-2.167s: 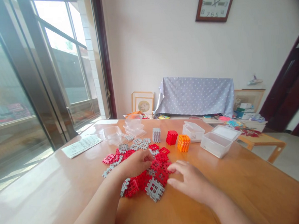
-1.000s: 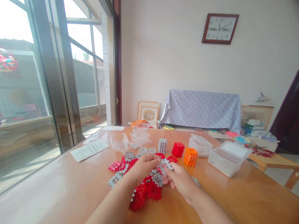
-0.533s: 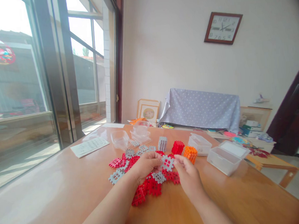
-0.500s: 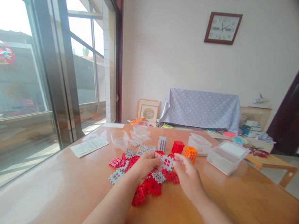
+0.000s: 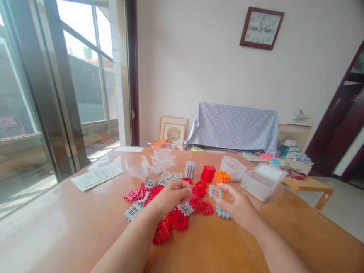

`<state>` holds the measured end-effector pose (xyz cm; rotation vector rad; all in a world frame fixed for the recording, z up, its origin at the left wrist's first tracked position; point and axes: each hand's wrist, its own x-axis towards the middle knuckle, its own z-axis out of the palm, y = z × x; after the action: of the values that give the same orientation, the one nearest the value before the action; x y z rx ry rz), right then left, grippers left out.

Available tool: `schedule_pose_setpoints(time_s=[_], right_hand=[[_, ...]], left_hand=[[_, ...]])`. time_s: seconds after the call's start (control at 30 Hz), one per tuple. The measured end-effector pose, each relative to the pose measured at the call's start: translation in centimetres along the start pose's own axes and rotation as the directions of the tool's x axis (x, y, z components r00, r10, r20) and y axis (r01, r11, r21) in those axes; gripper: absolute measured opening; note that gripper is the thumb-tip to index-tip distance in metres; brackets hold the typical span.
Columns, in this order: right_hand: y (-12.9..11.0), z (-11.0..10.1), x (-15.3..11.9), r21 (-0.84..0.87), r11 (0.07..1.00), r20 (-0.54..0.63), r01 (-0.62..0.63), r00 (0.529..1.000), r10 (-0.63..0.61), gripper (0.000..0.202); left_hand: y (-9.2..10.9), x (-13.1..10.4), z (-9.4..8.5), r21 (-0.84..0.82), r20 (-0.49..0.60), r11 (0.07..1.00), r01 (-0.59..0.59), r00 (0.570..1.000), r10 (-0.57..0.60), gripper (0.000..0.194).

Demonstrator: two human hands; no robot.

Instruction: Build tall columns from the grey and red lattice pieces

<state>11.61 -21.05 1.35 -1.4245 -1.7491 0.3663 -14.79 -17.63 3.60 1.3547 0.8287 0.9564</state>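
Note:
Between the thumb and fingers of my right hand (image 5: 236,202) is a grey window-shaped interlocking block (image 5: 215,192), held upright. Just below that hand, more grey blocks (image 5: 224,211) lie on the table. My left hand (image 5: 173,195) hovers over the heap, its fingers curled together; whether anything is in them is hidden. Under and around it spread red interlocking blocks (image 5: 179,220) mixed with grey ones (image 5: 186,208). Behind the heap stand a grey stack (image 5: 189,169), a red stack (image 5: 208,173) and an orange stack (image 5: 222,177).
Open clear plastic boxes (image 5: 257,185) stand at the right, with another clear box (image 5: 233,169) beside them. Clear containers (image 5: 137,166) sit at the back left, near a printed sheet (image 5: 97,176). The wooden table (image 5: 203,255) carries everything.
Both hands were at the grey block; now my right hand has it apart from my left, nearer the orange stack. Grey blocks show beneath my right hand. The view has turned slightly right.

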Motion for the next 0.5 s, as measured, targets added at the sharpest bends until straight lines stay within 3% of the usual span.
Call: schedule_pose_setpoints(time_s=[0.2,0.33,0.5], right_hand=[[4.8,-2.3,-1.0,0.095,0.984,0.108,-0.153,0.984,0.142,0.056],[5.8,-1.7,-1.7,0.185,0.965,0.148,-0.185,0.976,0.158,0.062],[5.9,-1.0,-2.0,0.227,0.955,0.115,-0.190,0.979,0.168,0.061]], left_hand=[[0.0,0.3,-0.2,0.034,-0.008,0.999,-0.026,1.000,0.026,0.024],[-0.5,0.6,-0.4,0.066,-0.011,0.997,-0.027,1.000,0.027,0.025],[-0.7,0.8,-0.8,0.144,-0.027,0.990,0.002,1.000,0.002,0.027]])
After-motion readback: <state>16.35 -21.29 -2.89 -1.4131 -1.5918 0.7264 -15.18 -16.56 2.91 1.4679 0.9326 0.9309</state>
